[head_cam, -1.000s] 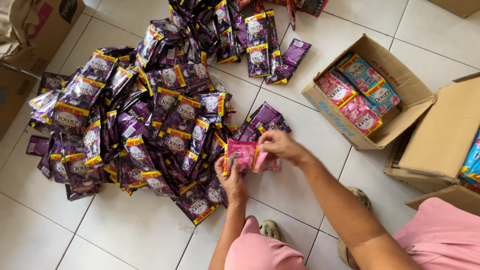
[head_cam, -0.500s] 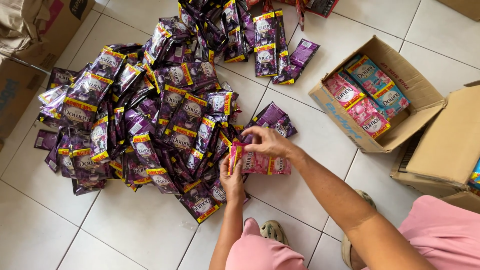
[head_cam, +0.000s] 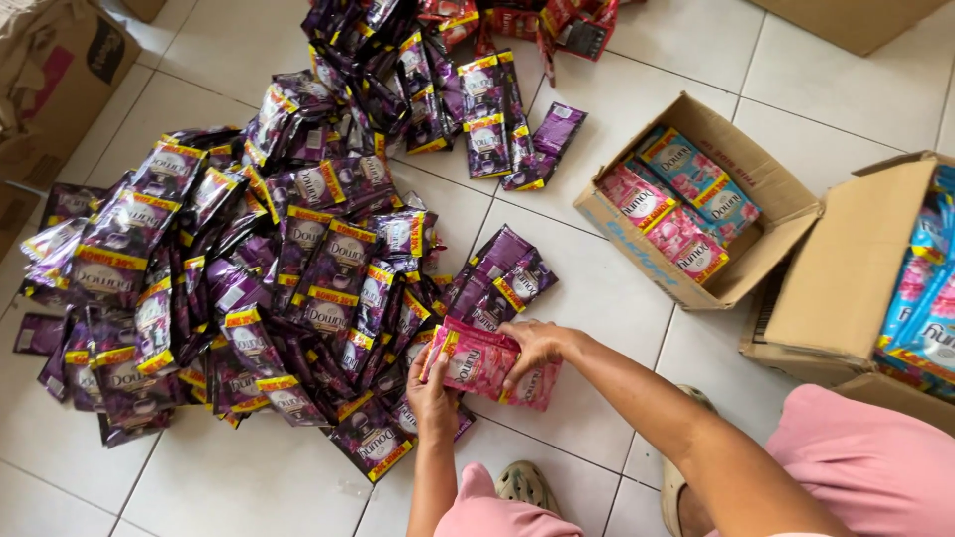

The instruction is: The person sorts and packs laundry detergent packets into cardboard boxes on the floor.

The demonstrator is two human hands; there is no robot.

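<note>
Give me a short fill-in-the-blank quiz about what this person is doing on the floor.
1. Both hands hold sachets coloured ____.
2. The big pile of sachets on the tiled floor is mostly ____.
3. The small open cardboard box holds pink and ____ packets.

Missing words: pink; purple; blue

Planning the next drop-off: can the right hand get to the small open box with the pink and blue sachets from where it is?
Probably yes: the right hand holds pink sachets, and only bare floor tile lies between it and the open box.
</note>
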